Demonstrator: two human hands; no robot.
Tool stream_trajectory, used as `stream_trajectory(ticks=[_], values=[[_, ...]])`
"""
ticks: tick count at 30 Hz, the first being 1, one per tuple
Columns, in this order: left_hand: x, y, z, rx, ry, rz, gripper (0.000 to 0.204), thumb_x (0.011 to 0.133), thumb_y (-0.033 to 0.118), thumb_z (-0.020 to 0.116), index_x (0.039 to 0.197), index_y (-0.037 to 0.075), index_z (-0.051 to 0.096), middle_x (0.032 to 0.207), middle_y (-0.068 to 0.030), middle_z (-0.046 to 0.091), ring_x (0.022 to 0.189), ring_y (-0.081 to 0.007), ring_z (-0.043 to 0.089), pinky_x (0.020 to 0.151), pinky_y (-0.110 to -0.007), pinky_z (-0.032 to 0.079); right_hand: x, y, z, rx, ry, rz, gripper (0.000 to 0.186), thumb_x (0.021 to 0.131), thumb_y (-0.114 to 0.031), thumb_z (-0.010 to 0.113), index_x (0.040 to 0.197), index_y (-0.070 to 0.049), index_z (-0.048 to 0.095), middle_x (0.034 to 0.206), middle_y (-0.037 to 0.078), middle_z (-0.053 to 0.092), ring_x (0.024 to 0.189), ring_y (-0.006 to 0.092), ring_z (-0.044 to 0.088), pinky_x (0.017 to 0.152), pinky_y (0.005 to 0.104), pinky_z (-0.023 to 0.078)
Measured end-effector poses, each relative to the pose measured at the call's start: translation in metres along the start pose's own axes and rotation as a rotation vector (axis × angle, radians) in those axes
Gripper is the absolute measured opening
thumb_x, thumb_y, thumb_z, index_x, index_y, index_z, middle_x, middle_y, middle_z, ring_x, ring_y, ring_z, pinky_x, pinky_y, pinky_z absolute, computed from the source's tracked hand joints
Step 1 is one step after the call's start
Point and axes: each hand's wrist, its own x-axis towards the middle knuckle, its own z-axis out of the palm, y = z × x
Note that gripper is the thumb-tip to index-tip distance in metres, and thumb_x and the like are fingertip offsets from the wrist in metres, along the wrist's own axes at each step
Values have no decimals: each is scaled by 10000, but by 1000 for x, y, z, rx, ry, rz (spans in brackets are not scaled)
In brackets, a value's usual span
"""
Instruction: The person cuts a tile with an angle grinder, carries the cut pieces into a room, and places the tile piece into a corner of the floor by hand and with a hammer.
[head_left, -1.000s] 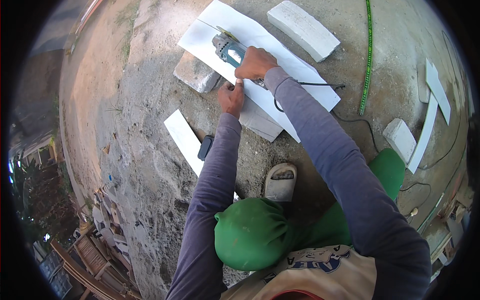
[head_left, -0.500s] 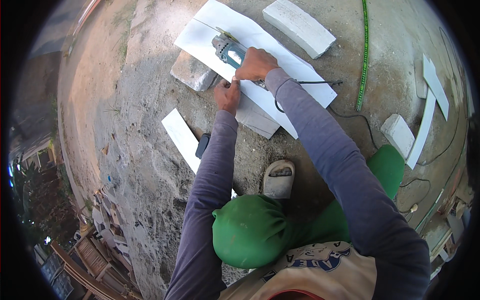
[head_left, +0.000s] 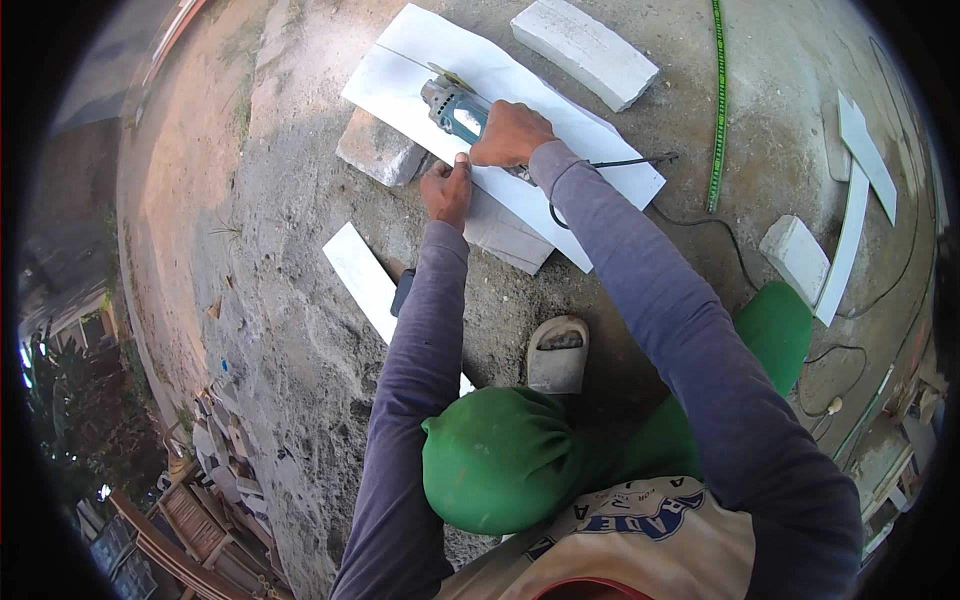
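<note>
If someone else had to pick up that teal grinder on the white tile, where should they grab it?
Probably by the grinder's rear barrel, where the right hand now wraps it, coming from the cord end. The body is long and narrow there, and the disc sits at the far end on the white tile, away from fingers.

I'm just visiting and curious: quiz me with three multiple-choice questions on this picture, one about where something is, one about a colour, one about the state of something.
1. Where does the white tile lie?
A. propped on grey blocks
B. upright against a wall
C. on a wooden bench

2. What colour is the measuring tape on the ground?
A. red
B. green
C. black

3. What is the right hand doing?
A. hanging free
B. gripping the angle grinder
C. holding a hammer

Answers:
1. A, a grey block shows under the tile's edge.
2. B, it runs as a green strip right of the tile.
3. B, its fingers wrap the grinder's body while the left hand presses on the tile's edge.
</note>
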Motion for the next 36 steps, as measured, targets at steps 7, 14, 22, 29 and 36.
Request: stream_trajectory(ticks=[7, 14, 22, 29, 36], values=[[1, 2, -1, 57, -8, -55, 378, 923, 309, 721, 998, -61, 744, 853, -99, 744, 745, -133, 637, 702, -312, 504, -9, 3, -3, 43, 1, -7, 671, 673, -411, 823, 1168, 23, 691, 1175, 236, 714, 1102, 361, 705, 961, 404, 555], [-4, 13, 3, 92, 12, -48, 384, 915, 323, 722, 984, -54, 747, 837, -99, 740, 742, -144, 641, 696, -325, 503, -13, 12, -3, 67, 11, -3, 602, 652, -296, 767, 1133, 57, 684, 1128, 267, 715, 1073, 384, 711, 950, 405, 555], [-2, 10, 1, 82, 39, -38, 392, 909, 325, 725, 969, -61, 743, 826, -115, 735, 748, -154, 632, 711, -334, 503, -15, 18, 1, 49, -8, 6, 573, 675, -347, 770, 1107, 23, 698, 1115, 246, 724, 1068, 377, 714, 939, 405, 565], [-8, 18, 0, 114, 19, -51, 391, 918, 326, 723, 949, -64, 741, 819, -96, 721, 740, -145, 607, 709, -324, 495, -21, 26, 3, 26, -18, 2, 611, 697, -404, 778, 1144, 3, 692, 1137, 227, 724, 1079, 372, 712, 939, 410, 569], [-2, 10, -4, 103, 16, -51, 403, 914, 328, 723, 969, -71, 742, 840, -90, 720, 759, -143, 607, 719, -314, 493, -32, 28, 4, 71, 20, 7, 535, 625, -275, 744, 1048, 50, 697, 1070, 263, 728, 1031, 394, 720, 917, 407, 569]])
